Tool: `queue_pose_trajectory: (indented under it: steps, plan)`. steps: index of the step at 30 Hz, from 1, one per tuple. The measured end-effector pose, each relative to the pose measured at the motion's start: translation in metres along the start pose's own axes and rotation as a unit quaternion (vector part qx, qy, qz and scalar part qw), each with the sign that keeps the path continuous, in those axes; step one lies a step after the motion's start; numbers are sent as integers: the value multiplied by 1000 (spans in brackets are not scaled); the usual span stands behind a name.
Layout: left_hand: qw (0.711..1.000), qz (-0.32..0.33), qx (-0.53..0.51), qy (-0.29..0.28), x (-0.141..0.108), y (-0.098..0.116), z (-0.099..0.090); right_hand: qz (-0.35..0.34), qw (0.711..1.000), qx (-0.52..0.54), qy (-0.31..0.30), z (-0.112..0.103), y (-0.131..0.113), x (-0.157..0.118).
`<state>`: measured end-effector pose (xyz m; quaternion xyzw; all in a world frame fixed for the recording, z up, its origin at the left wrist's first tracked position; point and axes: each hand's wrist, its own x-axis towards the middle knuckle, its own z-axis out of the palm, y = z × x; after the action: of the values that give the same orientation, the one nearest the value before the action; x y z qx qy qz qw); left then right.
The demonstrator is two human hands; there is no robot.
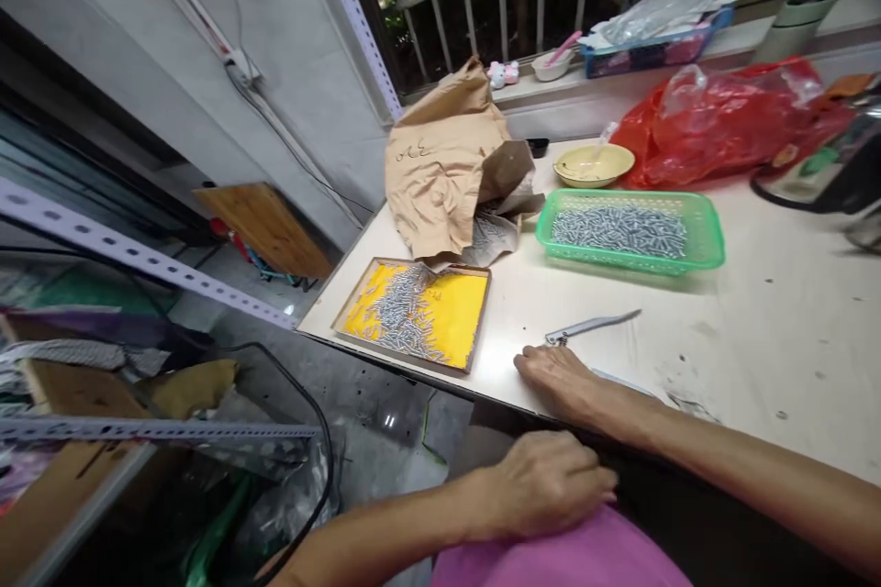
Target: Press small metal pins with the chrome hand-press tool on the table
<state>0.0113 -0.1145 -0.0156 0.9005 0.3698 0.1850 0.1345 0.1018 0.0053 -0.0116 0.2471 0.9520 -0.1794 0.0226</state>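
Note:
My left hand [551, 481] is closed, knuckles up, just above pink-purple cloth [557, 555] below the table's front edge. What its curled fingers hold, if anything, is hidden. At the front edge of the table, my right hand [561, 378] lies with its fingers bent under, and I cannot make out anything in them. Grey-handled pliers [596, 325] lie right beside it, handles spread, their head partly covered by the hand. To the left, a shallow tray [460, 316] with a yellow bottom bears a heap of small silvery metal pieces [406, 307], like screws or pins.
A green plastic basket [633, 262] holds more small metal pieces. Behind the tray slumps an open brown paper bag [440, 165] with pieces at its mouth. A yellow bowl [594, 167] and a red plastic bag [722, 124] stand at the back. Metal shelving [158, 261] is at left.

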Motion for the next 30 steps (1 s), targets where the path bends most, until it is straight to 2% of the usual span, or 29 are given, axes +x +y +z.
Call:
queue_pose_trajectory:
  steps: [2,3,5,6,7,9,10,12,15,17,20,23,25,26,28,30]
  plan:
    - [990,-111,74,51,-24,-22,-30,-2,999,8,34,-15,2,5]
    - [974,-183,113,75,-35,-37,-47,5,998,12,64,-25,7,5]
    - [922,-318,187,117,-50,-73,-78,30,990,6,139,-52,26,4]
    - [898,-363,218,116,-55,-91,-91,47,983,-6,178,-67,39,3]
    - [877,-400,243,108,-59,-108,-102,64,976,-26,208,-82,52,1]
    - [855,-439,269,67,-62,-136,-116,130,956,-86,249,-108,76,-4]
    - [849,-449,274,43,-62,-146,-120,163,944,-115,263,-117,86,-8]
    - [847,-455,276,-2,-61,-160,-121,187,931,-146,279,-124,97,-19]
    - [854,-443,268,-46,-59,-171,-119,140,947,-116,266,-101,94,-41]
    - [859,-440,257,-62,-58,-175,-119,106,963,-57,243,-72,86,-58]
    - [859,-446,241,-66,-55,-179,-122,110,972,29,204,-29,73,-85]
    - [881,-440,172,11,-38,-168,-120,131,973,81,174,-3,62,-108]
    - [890,-449,29,74,-19,-149,-111,139,970,96,173,6,56,-117]
    - [882,-460,-63,86,-9,-136,-104,145,969,97,176,8,53,-119]
    - [842,-482,-230,74,12,-111,-86,161,966,93,181,11,49,-121]
    - [801,-497,-328,60,28,-91,-64,178,963,86,182,13,46,-120]
